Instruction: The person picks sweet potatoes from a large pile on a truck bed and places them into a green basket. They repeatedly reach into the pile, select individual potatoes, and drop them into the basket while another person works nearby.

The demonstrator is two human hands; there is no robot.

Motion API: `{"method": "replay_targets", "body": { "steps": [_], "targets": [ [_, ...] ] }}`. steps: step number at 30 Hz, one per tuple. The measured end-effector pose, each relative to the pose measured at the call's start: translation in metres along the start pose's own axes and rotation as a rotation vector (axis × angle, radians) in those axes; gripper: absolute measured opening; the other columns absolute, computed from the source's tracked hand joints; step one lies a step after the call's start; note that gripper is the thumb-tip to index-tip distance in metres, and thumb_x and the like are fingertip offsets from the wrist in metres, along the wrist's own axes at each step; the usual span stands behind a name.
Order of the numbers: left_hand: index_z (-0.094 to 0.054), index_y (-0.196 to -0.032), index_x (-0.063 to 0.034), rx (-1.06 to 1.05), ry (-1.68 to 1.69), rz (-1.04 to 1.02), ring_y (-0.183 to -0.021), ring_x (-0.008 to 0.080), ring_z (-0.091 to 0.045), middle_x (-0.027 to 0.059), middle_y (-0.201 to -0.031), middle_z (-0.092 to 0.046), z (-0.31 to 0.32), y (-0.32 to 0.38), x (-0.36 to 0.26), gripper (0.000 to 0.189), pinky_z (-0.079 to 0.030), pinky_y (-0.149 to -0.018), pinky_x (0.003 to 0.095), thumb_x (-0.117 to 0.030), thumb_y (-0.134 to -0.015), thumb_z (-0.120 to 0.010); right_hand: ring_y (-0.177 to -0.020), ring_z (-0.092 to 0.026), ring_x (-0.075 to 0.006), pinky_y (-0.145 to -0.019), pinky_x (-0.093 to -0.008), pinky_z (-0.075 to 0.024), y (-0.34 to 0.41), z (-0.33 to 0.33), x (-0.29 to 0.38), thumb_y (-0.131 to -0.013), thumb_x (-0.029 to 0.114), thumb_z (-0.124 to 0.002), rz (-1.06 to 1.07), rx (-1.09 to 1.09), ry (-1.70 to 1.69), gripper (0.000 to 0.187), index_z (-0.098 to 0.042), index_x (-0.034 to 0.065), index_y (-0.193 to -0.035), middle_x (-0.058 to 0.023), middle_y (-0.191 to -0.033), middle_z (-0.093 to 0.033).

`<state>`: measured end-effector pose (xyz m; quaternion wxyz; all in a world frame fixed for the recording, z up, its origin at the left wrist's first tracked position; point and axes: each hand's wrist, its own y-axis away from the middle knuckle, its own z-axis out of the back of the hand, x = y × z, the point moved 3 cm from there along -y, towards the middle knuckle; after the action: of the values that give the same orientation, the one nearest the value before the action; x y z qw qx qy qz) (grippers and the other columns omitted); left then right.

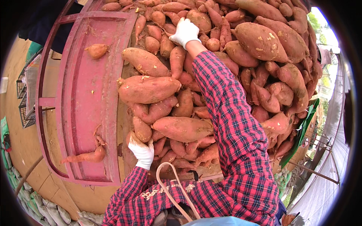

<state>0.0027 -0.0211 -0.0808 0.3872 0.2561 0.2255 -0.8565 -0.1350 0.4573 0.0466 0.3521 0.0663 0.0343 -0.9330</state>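
A large heap of sweet potatoes [182, 129] lies before me, with soil on their skins. My left hand [142, 151], in a white glove with a soiled palm, holds a small sweet potato [142, 130] at the near left of the heap. Stretched out to the far part of the pile, my right hand [185, 31], also gloved in white, rests its curled fingers among small sweet potatoes; whether it grips one, I cannot tell. Just beside it sits a big round sweet potato [198, 21].
A red metal side panel [93, 93] with a rail borders the heap on the left; a small sweet potato [97, 51] and a forked one [96, 154] lie on it. Black crates [27, 113] stand beyond. Filled sacks [53, 212] line the lower left floor.
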Motion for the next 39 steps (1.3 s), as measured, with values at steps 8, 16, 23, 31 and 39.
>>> {"method": "replay_targets", "body": {
  "steps": [8, 16, 23, 31, 39],
  "targets": [
    [-0.027, -0.147, 0.0125, -0.036, 0.011, -0.046, -0.107, 0.0533, -0.054, 0.0368, -0.126, -0.052, 0.008, -0.001, 0.001, 0.092, -0.043, -0.095, 0.0583, -0.021, -0.078, -0.077, -0.113, -0.066, -0.0307, -0.088, -0.0472, -0.0541, -0.012, -0.010, 0.026, -0.070, 0.054, -0.085, -0.128, 0.067, 0.124, 0.076, -0.066, 0.0064, -0.126, -0.0157, -0.127, -0.063],
    [-0.026, -0.148, 0.0119, -0.017, -0.029, -0.037, -0.113, 0.0510, -0.052, 0.0359, -0.131, -0.049, 0.008, -0.005, 0.003, 0.093, -0.040, -0.099, 0.0574, -0.024, -0.080, -0.078, -0.110, -0.066, -0.0330, -0.088, -0.0500, -0.0534, -0.012, -0.019, 0.023, -0.071, 0.038, -0.082, -0.114, -0.059, -0.047, 0.063, -0.064, 0.0042, -0.121, -0.0169, -0.122, -0.063],
    [-0.027, -0.148, 0.0114, -0.034, -0.049, 0.029, -0.117, 0.0508, -0.050, 0.0341, -0.135, -0.047, 0.006, -0.001, 0.012, 0.096, -0.039, -0.102, 0.0567, -0.025, -0.077, -0.081, -0.104, -0.066, -0.0337, -0.086, -0.0520, -0.0511, 0.000, -0.003, 0.038, -0.071, 0.035, -0.072, 0.127, -0.189, -0.192, 0.044, -0.067, 0.0073, -0.105, -0.0154, -0.106, -0.070],
    [-0.030, -0.146, 0.0108, -0.041, -0.064, -0.020, -0.119, 0.0515, -0.048, 0.0331, -0.136, -0.048, 0.007, -0.004, 0.019, 0.092, -0.038, -0.103, 0.0576, -0.024, -0.078, -0.081, -0.094, -0.070, -0.0333, -0.081, -0.0502, -0.0518, -0.007, -0.016, 0.050, -0.091, 0.041, -0.064, 0.182, -0.192, -0.290, 0.031, -0.071, 0.0120, -0.098, -0.0113, -0.096, -0.074],
    [-0.034, -0.145, 0.0121, -0.030, -0.088, 0.005, -0.121, 0.0508, -0.048, 0.0339, -0.135, -0.048, -0.004, -0.017, 0.035, 0.090, -0.036, -0.106, 0.0558, -0.021, -0.076, -0.082, -0.083, -0.065, -0.0392, -0.073, -0.0428, -0.0522, 0.070, 0.055, 0.036, -0.094, 0.025, -0.063, 0.325, -0.497, -0.863, 0.021, -0.067, 0.0046, -0.091, -0.0203, -0.086, -0.067]
  ]
}}
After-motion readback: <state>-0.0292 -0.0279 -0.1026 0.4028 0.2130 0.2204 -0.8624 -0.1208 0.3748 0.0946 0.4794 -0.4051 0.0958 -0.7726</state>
